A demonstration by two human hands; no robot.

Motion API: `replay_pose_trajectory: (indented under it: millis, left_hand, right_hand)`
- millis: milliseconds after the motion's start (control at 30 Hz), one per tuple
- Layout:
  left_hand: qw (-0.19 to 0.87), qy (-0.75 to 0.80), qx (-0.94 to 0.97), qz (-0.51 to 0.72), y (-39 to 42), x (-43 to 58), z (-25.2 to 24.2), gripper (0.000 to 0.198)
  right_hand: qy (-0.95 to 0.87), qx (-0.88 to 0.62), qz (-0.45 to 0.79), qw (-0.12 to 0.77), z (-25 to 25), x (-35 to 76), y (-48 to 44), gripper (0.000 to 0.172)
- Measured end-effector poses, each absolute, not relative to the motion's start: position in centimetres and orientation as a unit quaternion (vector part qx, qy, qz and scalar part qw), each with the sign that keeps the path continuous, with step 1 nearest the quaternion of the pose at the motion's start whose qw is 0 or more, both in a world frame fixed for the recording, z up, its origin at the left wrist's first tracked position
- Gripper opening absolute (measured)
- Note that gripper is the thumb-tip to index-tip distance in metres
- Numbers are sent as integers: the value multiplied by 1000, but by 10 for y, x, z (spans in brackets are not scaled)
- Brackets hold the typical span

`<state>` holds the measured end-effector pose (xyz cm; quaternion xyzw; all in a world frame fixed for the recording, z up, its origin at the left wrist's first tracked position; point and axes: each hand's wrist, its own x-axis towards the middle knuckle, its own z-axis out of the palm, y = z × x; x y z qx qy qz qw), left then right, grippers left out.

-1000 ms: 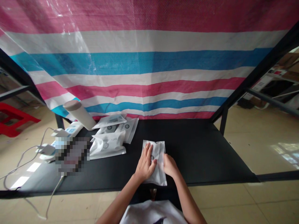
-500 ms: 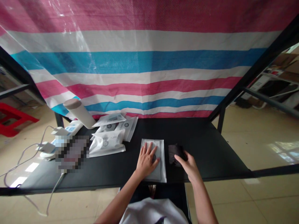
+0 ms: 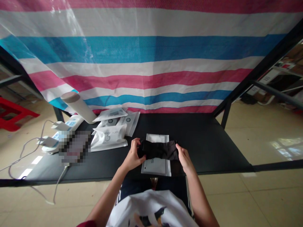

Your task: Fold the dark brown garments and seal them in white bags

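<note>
A black piece of cloth (image 3: 159,150) is stretched between my two hands, just above the black table (image 3: 208,145). My left hand (image 3: 133,156) is closed on its left end, and my right hand (image 3: 184,157) pinches its right end. Under the cloth a flat white pouch (image 3: 156,165) lies on the table, its far edge and near half showing.
A pile of white pouches (image 3: 111,138) lies to the left, beside a tilted white cylinder (image 3: 78,107). Further left are chargers, cables and a blurred-out patch (image 3: 73,146). A striped pink, white and blue tarp (image 3: 146,63) hangs behind the table. Black frame posts (image 3: 251,78) stand at right.
My left hand has come off the white pouch. My right hand has brought the black cloth from the right, and both hands now hold it spread over the pouch.
</note>
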<state>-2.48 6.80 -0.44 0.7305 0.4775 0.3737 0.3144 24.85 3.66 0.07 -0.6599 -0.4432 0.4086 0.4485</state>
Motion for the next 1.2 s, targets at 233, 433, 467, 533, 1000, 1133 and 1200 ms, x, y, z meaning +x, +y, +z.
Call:
replay_pose_trajectory:
  millis: [233, 433, 467, 533, 1000, 1133, 1200]
  left_hand:
    - [272, 515, 754, 303, 74, -28, -20, 44]
    - [188, 538, 791, 224, 81, -19, -22, 79]
    - [169, 542, 793, 218, 83, -18, -20, 75]
    - [132, 554, 792, 223, 86, -16, -16, 57]
    - [380, 459, 701, 392, 68, -13, 23, 35]
    - [219, 472, 812, 265, 66, 13, 17, 52]
    - [184, 475, 833, 217, 67, 19, 11, 40]
  right_hand:
    - [-307, -621, 558, 458, -7, 251, 46, 46]
    - [-453, -682, 433, 376, -15, 266, 50, 44]
    - [-490, -692, 394, 354, -16, 269, 52, 44]
    - [-550, -704, 317, 317, -16, 275, 57, 37]
    - [-422, -593, 461, 507, -2, 273, 48, 48]
    - [-515, -616, 389, 451, -10, 257, 48, 39]
    - [-587, -638, 313, 387, -13, 250, 49, 40]
